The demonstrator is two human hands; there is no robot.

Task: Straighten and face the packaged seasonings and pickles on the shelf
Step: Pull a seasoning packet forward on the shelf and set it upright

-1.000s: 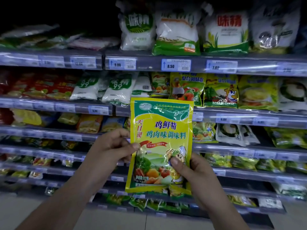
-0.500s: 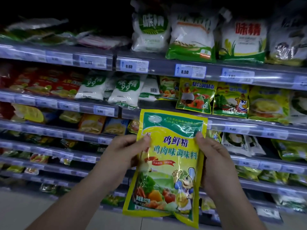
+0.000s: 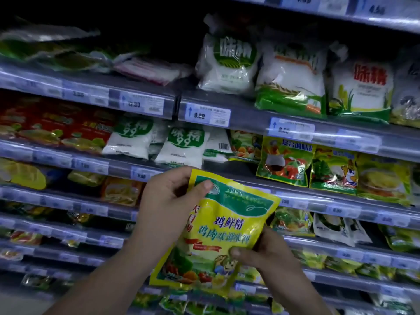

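I hold a yellow and green chicken seasoning packet in front of the shelves, tilted with its top leaning left. My left hand pinches its top left corner, thumb on the front. My right hand grips its lower right edge, thumb on the printed front. Behind the packet's top, the shelf shows a dark gap between white 99 bags and a yellow soup-mix packet.
Big white seasoning bags stand on the upper shelf. Red packets lie at the left, yellow-green packets at the right. Lower shelves hold small packets in dim light. Price rails run along every shelf front.
The packet has risen toward the shelves and tilted left. My left hand moved up to its top corner; my right hand slid down from the upper right edge to the lower right.
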